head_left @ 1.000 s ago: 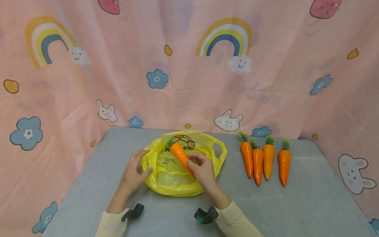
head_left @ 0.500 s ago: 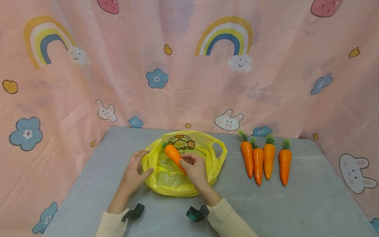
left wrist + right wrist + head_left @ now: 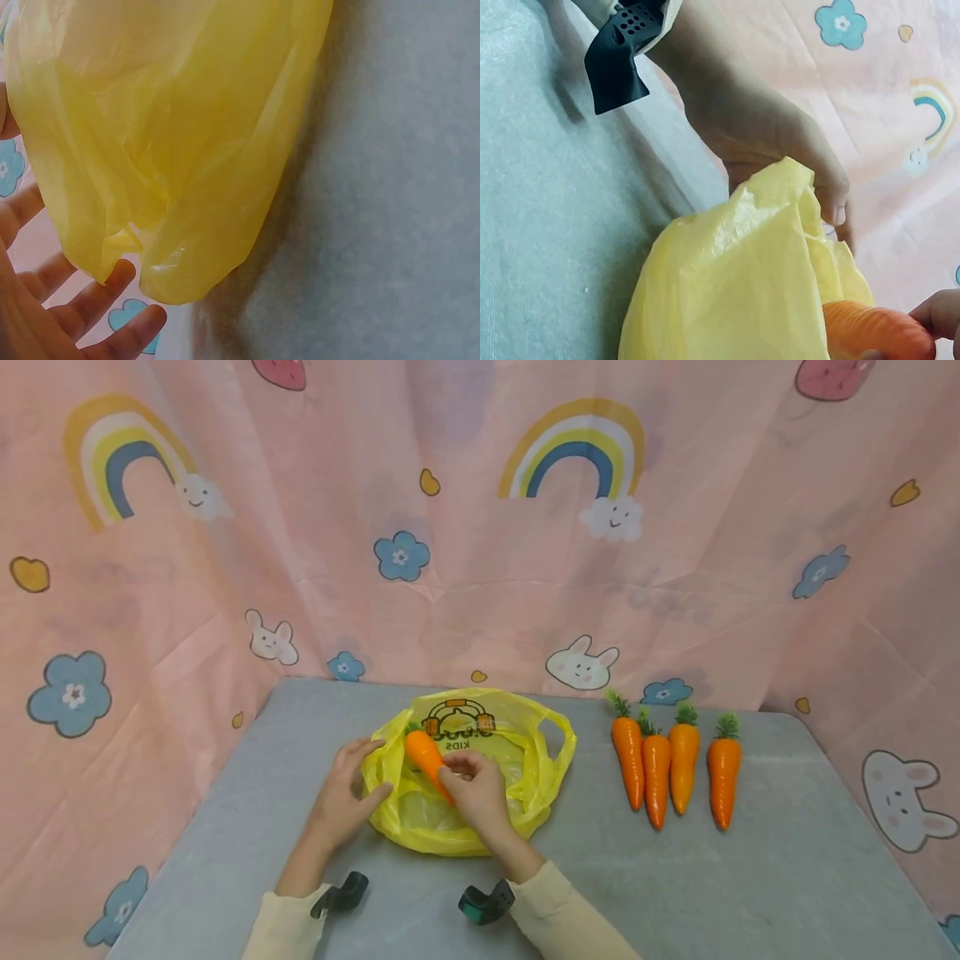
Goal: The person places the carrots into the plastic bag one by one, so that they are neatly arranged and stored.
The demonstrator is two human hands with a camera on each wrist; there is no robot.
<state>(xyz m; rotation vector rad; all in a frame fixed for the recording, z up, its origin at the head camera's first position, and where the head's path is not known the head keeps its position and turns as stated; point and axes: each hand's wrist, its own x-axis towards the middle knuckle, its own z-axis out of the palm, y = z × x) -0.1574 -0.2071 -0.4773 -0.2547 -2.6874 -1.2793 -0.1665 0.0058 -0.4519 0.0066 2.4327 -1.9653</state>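
Note:
An orange carrot (image 3: 423, 752) with a green leafy top is pinched near its narrow end between the thumb and fingers of my right hand (image 3: 480, 797). It slants over the mouth of a yellow plastic bag (image 3: 427, 841), leafy end toward the bag's left side. In the right wrist view the carrot (image 3: 877, 330) overlaps the bag's edge. My left hand (image 3: 337, 802) is at the bag's left rim, thumb and fingers apart. The left wrist view shows its fingers (image 3: 90, 300) spread beside the bag's yellow film (image 3: 202, 150).
Several more carrots (image 3: 683, 768) lie side by side to the right of the bag, leafy tops toward the back. The grey table (image 3: 795, 877) ends at a pink curtain (image 3: 480, 618) printed with rainbows and rabbits. The bag's loop handle (image 3: 555, 739) stands at its right.
My right hand has moved left with the carrot, from the bag's right-middle toward its left side. My left hand and the loose carrots have stayed in place.

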